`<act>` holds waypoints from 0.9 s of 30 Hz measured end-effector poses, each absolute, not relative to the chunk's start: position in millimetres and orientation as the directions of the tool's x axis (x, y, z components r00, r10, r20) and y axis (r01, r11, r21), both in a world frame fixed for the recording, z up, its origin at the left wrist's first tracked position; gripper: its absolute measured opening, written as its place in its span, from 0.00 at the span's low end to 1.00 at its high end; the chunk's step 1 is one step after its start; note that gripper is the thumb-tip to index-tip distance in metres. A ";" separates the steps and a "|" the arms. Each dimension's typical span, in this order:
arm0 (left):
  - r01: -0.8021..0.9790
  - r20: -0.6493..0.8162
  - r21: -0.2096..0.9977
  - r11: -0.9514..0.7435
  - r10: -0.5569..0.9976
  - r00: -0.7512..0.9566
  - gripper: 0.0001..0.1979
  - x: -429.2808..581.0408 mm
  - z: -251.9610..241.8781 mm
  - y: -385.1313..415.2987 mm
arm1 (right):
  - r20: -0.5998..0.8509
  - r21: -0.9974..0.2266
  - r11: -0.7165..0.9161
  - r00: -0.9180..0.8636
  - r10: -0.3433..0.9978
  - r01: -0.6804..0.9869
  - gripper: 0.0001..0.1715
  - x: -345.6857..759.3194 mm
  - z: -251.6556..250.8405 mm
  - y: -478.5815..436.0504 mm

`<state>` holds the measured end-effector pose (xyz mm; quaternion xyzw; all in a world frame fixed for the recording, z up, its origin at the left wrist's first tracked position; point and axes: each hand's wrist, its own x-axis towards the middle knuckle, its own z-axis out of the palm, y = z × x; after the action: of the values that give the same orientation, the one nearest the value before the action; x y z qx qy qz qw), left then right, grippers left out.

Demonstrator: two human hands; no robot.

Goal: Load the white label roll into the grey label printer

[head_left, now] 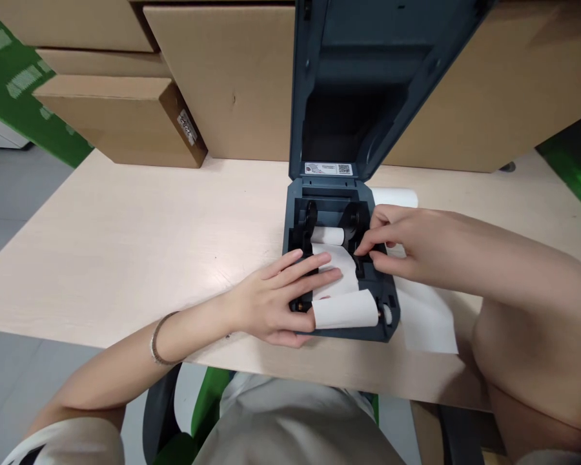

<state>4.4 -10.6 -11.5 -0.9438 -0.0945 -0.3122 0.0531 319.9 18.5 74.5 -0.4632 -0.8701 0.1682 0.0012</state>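
1. The label printer (390, 316) is sitting at centre frame on the table (126, 245), with its lid (368, 77) standing open toward the top of the frame.
2. Inside the open bay, a small paper roll (328, 235) is lying crosswise between two black holders. A paper strip (345, 274) is running from it down toward the lower edge of the frame, so its long axis is lying top to bottom, and its free end is curling over the printer's front edge.
3. The left hand (275, 297) is coming in from the left of the strip. It is lying open and flat, with its fingers stretched across the paper and its thumb tucking under the printer's front.
4. The right hand (401, 242) is coming in from the right. Its thumb and forefinger are pinching together on a black guide (361, 266) at the strip's right edge.
5. The two hands are flanking the strip. The left is touching it directly and is the nearer of the two.
6. A white sheet (426, 316) is lying under and to the right of the printer.
7. Cardboard boxes (232, 77) are standing along the upper frame behind it.
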 end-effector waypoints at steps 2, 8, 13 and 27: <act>0.202 0.591 -0.034 -0.979 0.144 0.793 0.19 4.0 -11.4 -10.9 | -0.164 -0.254 0.514 -0.560 0.812 0.820 0.15 314.9 79.5 15.4; 0.199 0.595 -0.056 -0.978 0.127 0.793 0.17 3.8 -12.1 -9.9 | -0.193 -0.221 0.489 -0.529 0.827 0.844 0.20 304.9 87.7 12.6; 0.222 0.605 -0.134 -0.966 0.097 0.791 0.19 4.9 -11.0 -9.0 | -0.228 -0.194 0.434 -0.471 0.852 0.880 0.26 297.5 87.9 13.3; 0.138 0.683 -0.286 -0.948 -0.100 0.724 0.12 15.9 -10.6 -17.1 | -0.229 -0.217 0.454 -0.497 0.837 0.864 0.23 302.4 84.8 9.3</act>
<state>15.9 -17.1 -10.6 -0.9144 -0.0104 -0.3716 0.1606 302.4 9.3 84.8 -0.4996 -0.8514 0.1534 -0.0445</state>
